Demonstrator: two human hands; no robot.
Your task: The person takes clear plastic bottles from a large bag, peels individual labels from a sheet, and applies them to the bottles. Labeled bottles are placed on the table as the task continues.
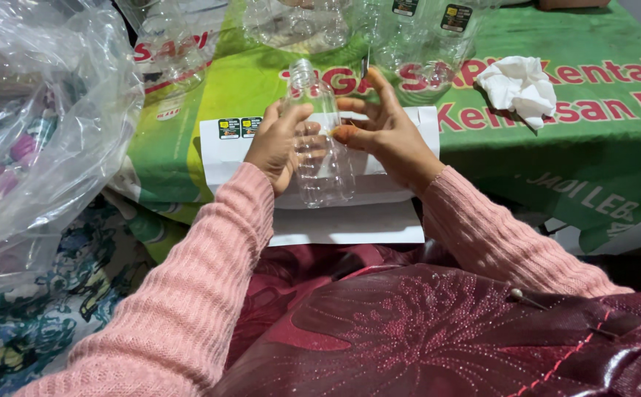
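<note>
A clear plastic bottle, empty and uncapped, stands nearly upright between the two hands, just above a white label sheet that lies on the green printed sack covering the desk. The left hand is closed around the bottle's ribbed body from the side, thumb up near the shoulder. The right hand is half open, fingers spread, with thumb and forefinger pinching something small and thin against the bottle's side; what it is cannot be told.

The bottle looks very light and thin-walled, so it would likely dent under a hard squeeze and slide a little in the palm. The ribbed middle, where the left hand sits, seems the surest place to hold it, and the neck is stiffer.

Room is tight. More clear bottles crowd the far edge of the desk, just beyond the fingertips. A big clear plastic bag bulges in on the left, well apart from the hands. A crumpled white tissue lies to the right. The freest space is over the sheet, toward the lap.
</note>
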